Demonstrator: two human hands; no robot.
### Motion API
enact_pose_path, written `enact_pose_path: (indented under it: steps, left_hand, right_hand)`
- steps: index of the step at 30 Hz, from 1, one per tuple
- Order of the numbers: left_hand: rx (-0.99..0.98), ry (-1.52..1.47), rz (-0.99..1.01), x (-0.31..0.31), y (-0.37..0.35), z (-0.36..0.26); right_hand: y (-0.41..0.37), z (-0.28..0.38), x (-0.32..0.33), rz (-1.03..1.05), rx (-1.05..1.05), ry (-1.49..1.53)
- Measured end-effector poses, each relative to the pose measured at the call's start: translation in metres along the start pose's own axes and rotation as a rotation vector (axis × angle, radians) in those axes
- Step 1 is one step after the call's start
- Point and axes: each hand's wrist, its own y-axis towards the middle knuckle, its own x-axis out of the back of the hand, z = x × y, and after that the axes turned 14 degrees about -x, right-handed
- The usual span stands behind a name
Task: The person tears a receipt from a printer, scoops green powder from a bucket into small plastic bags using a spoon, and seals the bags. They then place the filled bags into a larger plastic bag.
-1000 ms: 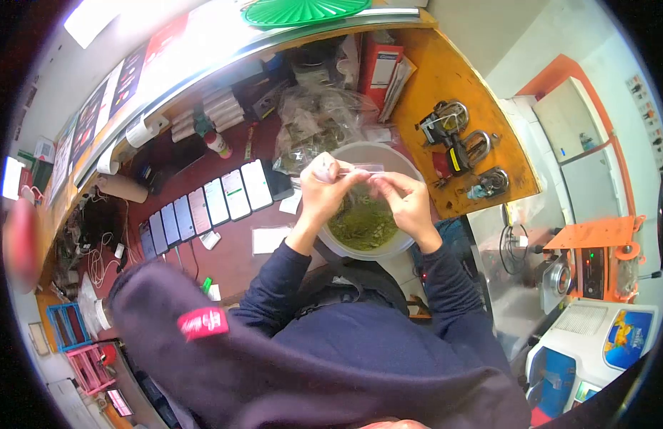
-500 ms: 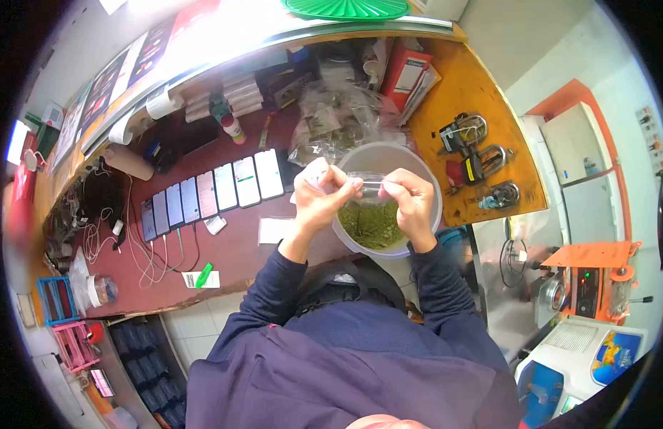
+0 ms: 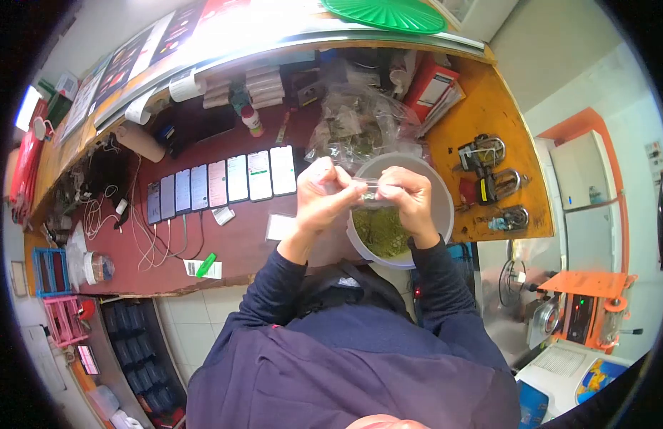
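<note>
My left hand [image 3: 323, 194] and my right hand [image 3: 406, 196] are pinched on the top edge of a small clear plastic bag [image 3: 370, 189], one at each end. The bag hangs over a white bowl [image 3: 440, 193] that holds green dried leaves [image 3: 380, 230]. The bowl sits at the near edge of the maroon counter [image 3: 235, 247], right in front of my body. Both sleeves are dark blue.
A row of several phones [image 3: 217, 182] lies left of the bowl, with white cables [image 3: 149, 239] trailing off. Clear bags of herbs [image 3: 353, 129] are piled behind the bowl. Padlocks [image 3: 492, 175] lie on the orange shelf at right. An orange machine [image 3: 585, 311] stands lower right.
The view has shifted, so the bowl and hands sit further right and lower in frame. Both hands have drawn closer together on the bag's top edge.
</note>
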Motion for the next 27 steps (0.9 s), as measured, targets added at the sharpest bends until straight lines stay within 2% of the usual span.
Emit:
enact_pose_path:
  steps: [2, 4, 6, 7, 10, 12, 13, 14, 16, 17, 18, 19, 20, 22, 23, 25, 27]
  left_hand:
    - [-0.032, -0.014, -0.057, 0.018, 0.002, -0.001]
    - [-0.041, 0.03, -0.063, 0.045, 0.003, 0.009]
    - [0.059, -0.004, -0.127, 0.067, 0.006, 0.014]
    - [0.132, 0.144, -0.217, 0.066, 0.01, 0.014]
    - [0.317, 0.007, -0.495, 0.088, 0.015, 0.016]
    - [0.278, -0.021, -0.478, 0.1, 0.01, 0.022]
    - [0.249, -0.148, -0.482, 0.099, 0.008, 0.025]
    - [0.22, -0.276, -0.483, 0.097, 0.007, 0.028]
    - [0.208, -0.288, -0.452, 0.088, 0.006, 0.032]
    - [0.209, -0.272, -0.46, 0.083, 0.005, 0.036]
    - [0.211, -0.256, -0.465, 0.08, 0.004, 0.04]
    - [0.205, -0.314, -0.417, 0.076, 0.003, 0.041]
    - [0.204, -0.313, -0.413, 0.074, 0.002, 0.041]
    - [0.157, -0.134, -0.446, 0.064, 0.002, 0.031]
    - [0.146, -0.157, -0.382, 0.069, 0.0, 0.027]
    - [0.185, -0.119, -0.33, 0.076, -0.003, 0.02]
    - [0.198, -0.102, -0.306, 0.073, -0.004, 0.016]
  right_hand:
    - [0.01, -0.003, -0.003, 0.039, 0.005, 0.033]
    - [0.018, -0.005, -0.014, 0.107, -0.186, 0.195]
    - [0.038, -0.028, -0.018, 0.141, -0.149, 0.178]
    - [0.051, -0.037, -0.017, 0.039, -0.142, 0.008]
    - [0.102, -0.056, 0.011, -0.273, -0.18, -0.44]
    - [0.121, -0.054, 0.025, -0.355, 0.039, -1.035]
    - [0.117, -0.051, 0.019, -0.456, 0.139, -1.293]
    - [0.112, -0.05, 0.01, -0.347, 0.1, -1.151]
    - [0.092, -0.034, -0.028, -0.068, 0.005, -0.789]
    - [0.075, -0.017, -0.049, 0.077, -0.113, -0.612]
    - [0.064, -0.02, -0.064, 0.187, -0.144, -0.513]
    - [0.056, -0.021, -0.075, 0.221, -0.16, -0.519]
    - [0.053, -0.033, -0.079, 0.169, -0.059, -0.498]
    - [0.052, -0.036, -0.079, 0.154, -0.16, -0.326]
    - [0.053, -0.039, -0.076, 0.155, -0.153, -0.326]
    - [0.054, -0.04, -0.067, 0.181, -0.382, -0.01]
    - [0.052, -0.038, -0.062, 0.181, -0.383, 0.04]
